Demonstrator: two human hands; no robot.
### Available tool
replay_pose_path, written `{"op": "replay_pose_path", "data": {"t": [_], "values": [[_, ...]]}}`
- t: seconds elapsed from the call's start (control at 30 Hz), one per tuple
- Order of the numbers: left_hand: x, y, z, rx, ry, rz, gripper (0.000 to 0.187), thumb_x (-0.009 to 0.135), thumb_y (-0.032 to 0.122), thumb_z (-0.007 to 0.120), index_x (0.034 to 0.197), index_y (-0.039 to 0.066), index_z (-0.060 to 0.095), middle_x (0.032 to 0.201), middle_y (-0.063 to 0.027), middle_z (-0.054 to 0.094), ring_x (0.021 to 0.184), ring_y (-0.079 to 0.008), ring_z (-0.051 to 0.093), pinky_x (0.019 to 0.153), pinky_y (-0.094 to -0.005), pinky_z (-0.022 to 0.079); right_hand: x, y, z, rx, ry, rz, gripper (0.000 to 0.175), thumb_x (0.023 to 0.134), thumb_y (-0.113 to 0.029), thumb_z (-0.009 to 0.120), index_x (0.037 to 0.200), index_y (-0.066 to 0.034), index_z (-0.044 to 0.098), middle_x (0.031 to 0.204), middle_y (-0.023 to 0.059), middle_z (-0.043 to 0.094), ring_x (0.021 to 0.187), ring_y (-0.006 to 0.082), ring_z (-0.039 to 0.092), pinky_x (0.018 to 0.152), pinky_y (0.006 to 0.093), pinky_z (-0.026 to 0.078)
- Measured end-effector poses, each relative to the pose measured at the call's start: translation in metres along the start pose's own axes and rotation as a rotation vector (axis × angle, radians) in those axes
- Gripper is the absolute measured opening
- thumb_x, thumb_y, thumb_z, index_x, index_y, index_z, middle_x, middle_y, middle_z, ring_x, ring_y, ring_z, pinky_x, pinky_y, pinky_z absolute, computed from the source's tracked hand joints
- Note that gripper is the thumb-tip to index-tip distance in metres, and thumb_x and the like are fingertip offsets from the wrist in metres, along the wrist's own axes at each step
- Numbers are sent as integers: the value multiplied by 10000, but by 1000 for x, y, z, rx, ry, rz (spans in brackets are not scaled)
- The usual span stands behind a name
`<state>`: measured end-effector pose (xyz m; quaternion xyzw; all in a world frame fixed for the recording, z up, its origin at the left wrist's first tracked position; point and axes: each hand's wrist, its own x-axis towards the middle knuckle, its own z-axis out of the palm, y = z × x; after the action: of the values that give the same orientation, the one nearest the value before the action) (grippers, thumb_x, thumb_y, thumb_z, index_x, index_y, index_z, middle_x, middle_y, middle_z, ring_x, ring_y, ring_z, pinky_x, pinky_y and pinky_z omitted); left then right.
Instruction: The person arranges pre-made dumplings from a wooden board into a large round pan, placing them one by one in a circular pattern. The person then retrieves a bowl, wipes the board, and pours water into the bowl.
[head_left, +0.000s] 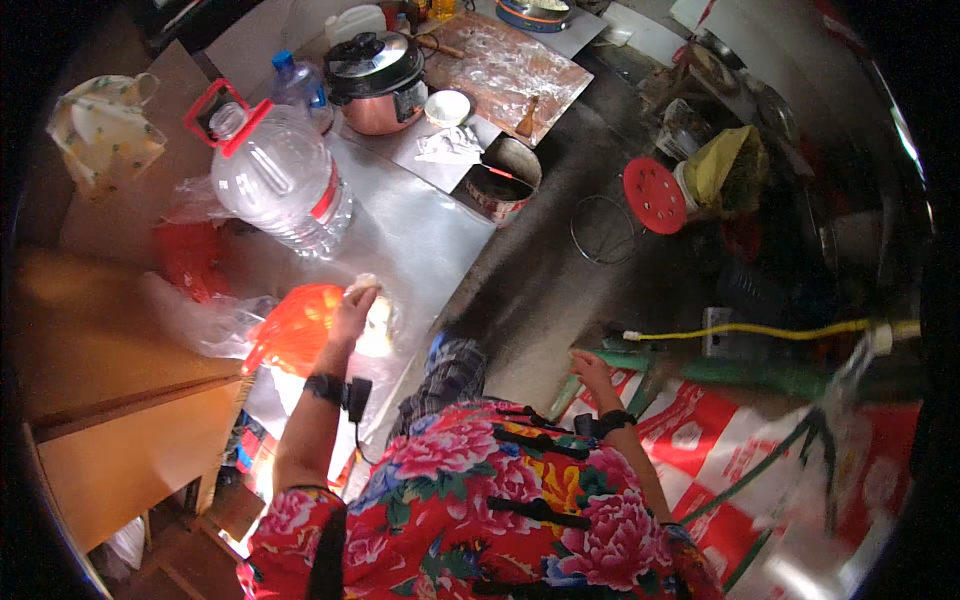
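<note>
My left hand (354, 309) pinches the gathered top of a clear plastic bag (380, 322) with pale contents, which I cannot make out in the glare. Beside it on the metal tabletop (427, 225) lies an orange-red plastic bag (300, 322). Farther along the same surface stands a large clear plastic water jug (274, 169) with a red handle, its mouth uncapped. My right hand (592, 369) hangs low over the floor on the other side, holding nothing, fingers slightly apart. It is nearest to a green metal bar (619, 360).
Beyond the jug are an electric pressure cooker (382, 105), a white bowl (448, 109) and a floury wooden board (502, 67). A round tin (501, 199) stands past the table edge. A wire ring (600, 229) and red perforated disc (654, 195) are rightward. A wooden cabinet (142, 457) borders the left.
</note>
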<state>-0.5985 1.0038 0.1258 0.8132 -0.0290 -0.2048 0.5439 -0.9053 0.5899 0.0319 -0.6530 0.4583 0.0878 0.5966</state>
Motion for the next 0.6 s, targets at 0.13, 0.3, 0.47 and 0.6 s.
{"op": "replay_pose_path", "data": {"t": [0.13, 0.3, 0.47, 0.6], "values": [[103, -4, 48, -72, 26, -72, 407, 869, 248, 575, 1229, 62, 543, 1107, -150, 610, 1036, -192, 563, 892, -306, 433, 74, -45, -24, -60, -70, 62, 338, 891, -269, 547, 1182, -99, 574, 1013, 20, 622, 808, 122, 622, 629, 262, 454], [249, -3, 126, 225, 71, -102, 478, 808, 313, 585, 1254, 152, 530, 1207, -178, 560, 1132, -289, 529, 953, -350, 410, 191, -100, -75, -321, -110, -61, 281, 870, -173, 545, 1107, -40, 615, 937, 24, 649, 799, 130, 617, 676, 289, 485], [376, 27, 214, 562, -114, -143, 606, 761, 365, 595, 1339, 318, 420, 1407, -253, 287, 1265, -409, 348, 1028, -423, 341, 287, -196, -125, -575, -108, -173, 225, 861, -162, 561, 1029, -30, 631, 874, 116, 657, 770, 204, 624, 684, 341, 486], [449, 49, 270, 687, -87, -282, 630, 759, 399, 632, 1340, 398, 390, 1501, -153, 69, 1323, -464, 182, 1015, -572, 297, 367, -303, -128, -868, -153, -504, 196, 858, -156, 550, 996, -43, 630, 888, 187, 639, 798, 313, 622, 687, 400, 480]]}}
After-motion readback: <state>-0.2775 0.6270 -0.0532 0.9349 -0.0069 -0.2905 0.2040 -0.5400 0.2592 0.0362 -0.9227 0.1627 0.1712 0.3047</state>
